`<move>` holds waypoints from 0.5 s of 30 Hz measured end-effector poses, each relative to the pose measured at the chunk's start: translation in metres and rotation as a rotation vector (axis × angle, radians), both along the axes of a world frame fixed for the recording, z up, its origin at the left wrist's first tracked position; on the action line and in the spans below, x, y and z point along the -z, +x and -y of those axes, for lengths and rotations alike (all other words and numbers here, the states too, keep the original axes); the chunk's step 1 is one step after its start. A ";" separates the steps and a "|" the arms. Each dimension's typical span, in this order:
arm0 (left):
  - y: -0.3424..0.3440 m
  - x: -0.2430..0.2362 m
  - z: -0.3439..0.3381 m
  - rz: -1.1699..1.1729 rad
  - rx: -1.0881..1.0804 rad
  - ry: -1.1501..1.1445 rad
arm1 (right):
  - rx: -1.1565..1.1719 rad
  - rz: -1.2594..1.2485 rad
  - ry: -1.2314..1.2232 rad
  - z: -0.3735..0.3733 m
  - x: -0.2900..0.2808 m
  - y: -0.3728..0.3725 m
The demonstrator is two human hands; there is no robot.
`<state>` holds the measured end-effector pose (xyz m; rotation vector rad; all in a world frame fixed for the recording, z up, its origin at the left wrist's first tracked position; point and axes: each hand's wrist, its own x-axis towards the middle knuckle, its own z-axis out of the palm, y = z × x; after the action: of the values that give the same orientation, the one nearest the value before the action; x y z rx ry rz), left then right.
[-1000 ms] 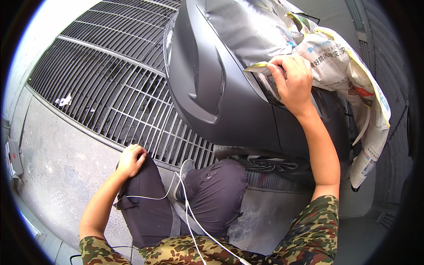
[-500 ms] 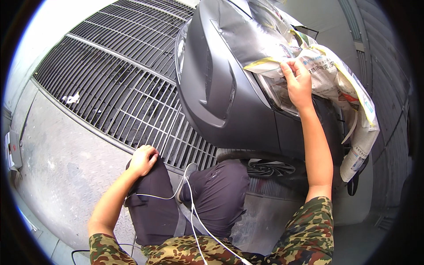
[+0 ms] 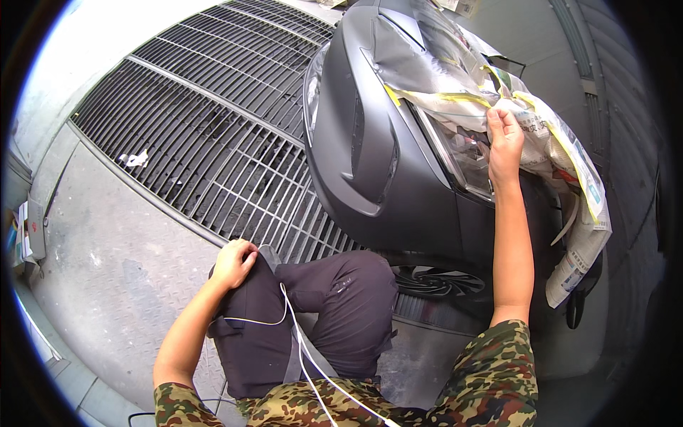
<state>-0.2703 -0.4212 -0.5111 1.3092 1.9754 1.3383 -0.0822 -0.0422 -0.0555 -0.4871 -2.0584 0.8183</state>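
My right hand (image 3: 506, 146) reaches up to the masking paper (image 3: 455, 107) over the front of the car. Its thumb and fingers pinch the lower edge of this paper, near yellow masking tape (image 3: 462, 97). The edge is lifted off the glassy headlight (image 3: 466, 153), part of which shows beneath. Grey bodywork, a dark matt bumper (image 3: 427, 206), lies left of and below the hand. My left hand (image 3: 233, 264) rests on my bent left knee, with nothing in it; its fingertips drape over the knee and are partly hidden.
Printed newspaper (image 3: 576, 267) hangs down the car's right side. Below the bumper sits a wheel (image 3: 437, 281). A floor grating (image 3: 206, 135) with a white scrap (image 3: 134, 159) lies to the left. White cables (image 3: 302, 341) run across my lap. A box (image 3: 32, 231) stands far left.
My right hand has drawn right with the paper's edge, and more of the headlight shows. The whole view has shifted slightly. My left hand stays on the knee.
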 end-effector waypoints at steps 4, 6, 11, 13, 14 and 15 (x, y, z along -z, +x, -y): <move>-0.007 -0.002 0.008 0.002 -0.021 -0.016 | 0.007 -0.011 -0.050 -0.002 -0.001 0.000; -0.007 -0.001 0.010 0.007 -0.052 -0.020 | 0.010 -0.006 -0.061 -0.002 -0.002 0.000; -0.010 -0.004 0.012 0.012 -0.080 -0.020 | -0.017 -0.029 0.051 0.001 -0.002 -0.001; -0.015 -0.020 0.005 0.073 -0.033 -0.057 | 0.044 0.024 0.097 0.004 -0.003 -0.002; -0.016 -0.034 -0.002 0.159 -0.019 -0.134 | 0.064 0.038 0.123 0.005 -0.004 -0.004; -0.019 -0.052 -0.016 0.142 0.002 -0.046 | 0.075 0.057 0.160 0.006 -0.006 -0.007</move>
<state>-0.2888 -0.4050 -0.4590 1.1620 1.8973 1.3383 -0.0887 -0.0479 -0.0496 -0.5007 -2.1243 0.5958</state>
